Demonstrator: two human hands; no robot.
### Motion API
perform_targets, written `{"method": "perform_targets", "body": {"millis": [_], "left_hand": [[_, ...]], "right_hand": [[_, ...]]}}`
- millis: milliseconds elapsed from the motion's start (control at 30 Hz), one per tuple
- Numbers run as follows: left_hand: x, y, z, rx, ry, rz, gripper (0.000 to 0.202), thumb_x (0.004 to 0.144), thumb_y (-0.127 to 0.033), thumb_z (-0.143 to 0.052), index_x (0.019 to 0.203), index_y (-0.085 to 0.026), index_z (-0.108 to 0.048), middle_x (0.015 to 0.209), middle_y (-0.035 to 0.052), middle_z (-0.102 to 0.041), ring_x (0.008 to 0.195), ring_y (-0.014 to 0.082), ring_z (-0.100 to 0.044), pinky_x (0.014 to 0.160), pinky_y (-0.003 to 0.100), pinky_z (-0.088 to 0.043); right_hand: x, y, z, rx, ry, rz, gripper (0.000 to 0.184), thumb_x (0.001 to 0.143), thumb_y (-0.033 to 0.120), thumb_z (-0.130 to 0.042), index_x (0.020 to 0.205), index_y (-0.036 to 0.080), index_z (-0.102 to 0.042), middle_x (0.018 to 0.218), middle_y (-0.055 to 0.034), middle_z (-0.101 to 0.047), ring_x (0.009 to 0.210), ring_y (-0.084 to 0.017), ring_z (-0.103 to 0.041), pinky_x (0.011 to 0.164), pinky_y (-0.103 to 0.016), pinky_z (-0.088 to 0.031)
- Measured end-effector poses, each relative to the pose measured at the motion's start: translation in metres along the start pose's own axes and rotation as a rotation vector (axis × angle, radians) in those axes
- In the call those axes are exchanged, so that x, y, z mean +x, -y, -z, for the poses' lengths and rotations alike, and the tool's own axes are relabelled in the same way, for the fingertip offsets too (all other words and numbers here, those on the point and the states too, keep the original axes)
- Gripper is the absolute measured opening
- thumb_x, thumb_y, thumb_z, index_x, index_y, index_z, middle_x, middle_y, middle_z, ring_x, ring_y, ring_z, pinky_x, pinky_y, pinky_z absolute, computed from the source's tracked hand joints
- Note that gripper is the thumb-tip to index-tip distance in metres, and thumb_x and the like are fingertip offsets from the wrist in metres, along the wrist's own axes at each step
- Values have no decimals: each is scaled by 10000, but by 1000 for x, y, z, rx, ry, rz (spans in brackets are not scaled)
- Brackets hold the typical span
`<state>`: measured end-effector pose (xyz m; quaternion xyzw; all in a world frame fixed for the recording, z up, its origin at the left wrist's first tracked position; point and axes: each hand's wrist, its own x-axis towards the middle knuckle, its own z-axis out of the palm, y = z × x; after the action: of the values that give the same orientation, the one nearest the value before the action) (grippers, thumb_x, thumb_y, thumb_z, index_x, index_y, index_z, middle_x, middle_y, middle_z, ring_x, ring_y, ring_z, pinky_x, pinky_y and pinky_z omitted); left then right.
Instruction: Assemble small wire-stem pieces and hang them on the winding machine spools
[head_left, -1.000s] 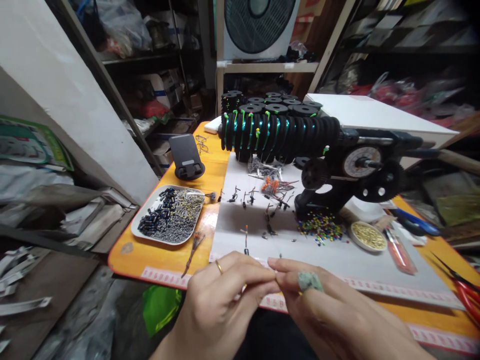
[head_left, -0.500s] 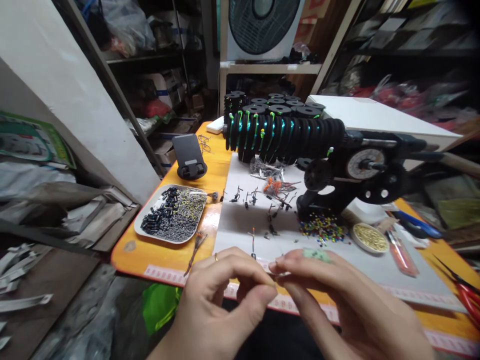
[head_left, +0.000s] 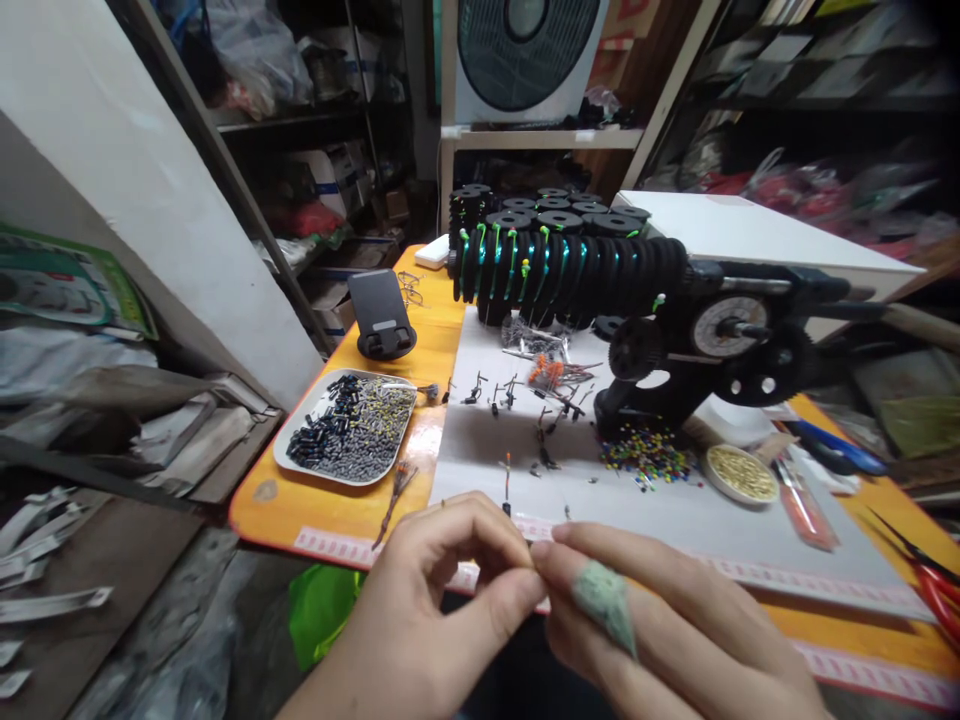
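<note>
In the lower middle my left hand point(head_left: 431, 600) has thumb and forefinger pinched together; whatever sits between them is too small to make out. The fingertips of my right hand point(head_left: 682, 630) meet it there, closed and bent, with a green wrap point(head_left: 606, 605) round one finger. What the right fingers hold, if anything, is hidden. Just beyond the hands, a small dark piece with an orange-tipped stem point(head_left: 507, 485) lies on the white sheet point(head_left: 465, 470). Several similar small black stemmed pieces point(head_left: 550, 455) are scattered farther back.
On the left stands a white tray point(head_left: 283, 462) of small grey and black parts, near a phone stand point(head_left: 379, 310). A black spool winder point(head_left: 570, 265) with green strands occupies the back. Coloured beads point(head_left: 649, 455), a dish point(head_left: 739, 503) of gold bits and red-handled pliers point(head_left: 937, 595) are right.
My right hand has turned and lowered, its fingers curling in against the left fingertips, so the green wrap shows more fully. My left hand keeps its pinch and has barely shifted.
</note>
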<state>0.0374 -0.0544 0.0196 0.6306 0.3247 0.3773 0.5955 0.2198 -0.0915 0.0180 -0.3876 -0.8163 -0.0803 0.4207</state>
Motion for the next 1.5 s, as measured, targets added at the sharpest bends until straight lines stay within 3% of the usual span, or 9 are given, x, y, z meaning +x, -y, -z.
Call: {"method": "perform_targets", "body": {"millis": [100,233,400,500,600,800,1067,1300,1500], "left_hand": [[0,7,-2,191,-127,-223,82,850,-121,-642,784,-170,-633,743,17,-655,708,126,-634,649,209,-509],[1,12,0,464,-195,-618,225,802,12,-650,949,-158,-654,830,43,-713,770,120,-686,726,181,-548],[4,4,3,649,-108,-728,156,823,-39,-627,938,-145,-634,788,59,-707,701,139,-663,691,226,-565],[6,1,-2,594,-201,-652,177,750,2,-620,797,-168,-607,666,10,-646,599,109,-614,573,177,-517],[8,1,-9,343,-257,-391,210,682,24,-571,695,-186,-550,617,-25,-566,552,86,-563,491,142,-457],[9,4,-12,-241,-84,-24,153,737,-87,-617,683,-178,-506,595,-58,-463,448,33,-403,422,126,-343],[4,15,-14,-327,-165,-27,116,792,-133,-665,719,-167,-582,635,-41,-520,477,33,-426,455,127,-356],[-6,18,-8,-41,-193,-183,167,814,-64,-652,829,-224,-695,762,-19,-685,709,108,-645,700,210,-518],[-11,22,-1,174,-206,-246,209,819,-44,-627,855,-250,-631,768,-47,-664,706,104,-649,672,207,-533]], "right_hand": [[11,2,4,76,20,4,161,823,26,-589,842,175,-646,781,-56,-719,807,-177,-694,714,-249,-609],[21,2,6,270,101,-269,211,775,-13,-580,847,184,-606,794,-34,-656,752,-138,-652,664,-231,-562],[18,-1,6,310,151,-276,208,789,6,-566,851,203,-591,771,-21,-643,717,-142,-640,634,-244,-547],[17,0,2,218,129,-150,221,796,-12,-556,905,177,-589,804,-58,-655,775,-167,-642,660,-261,-549],[18,0,-2,192,91,-98,224,805,-19,-536,927,166,-571,848,-82,-668,768,-165,-647,664,-246,-546],[17,1,0,264,124,-175,254,827,24,-568,1001,209,-571,909,-41,-657,767,-122,-654,690,-184,-546],[4,14,-4,182,1,-263,310,797,-18,-606,1042,170,-633,902,-51,-690,796,-125,-674,720,-178,-562],[-1,12,-8,345,-17,-448,197,810,41,-629,923,202,-624,769,7,-667,672,-93,-640,634,-171,-540],[-6,13,-8,341,21,-523,142,823,75,-624,856,208,-587,734,20,-615,640,-101,-617,612,-197,-511]]}}
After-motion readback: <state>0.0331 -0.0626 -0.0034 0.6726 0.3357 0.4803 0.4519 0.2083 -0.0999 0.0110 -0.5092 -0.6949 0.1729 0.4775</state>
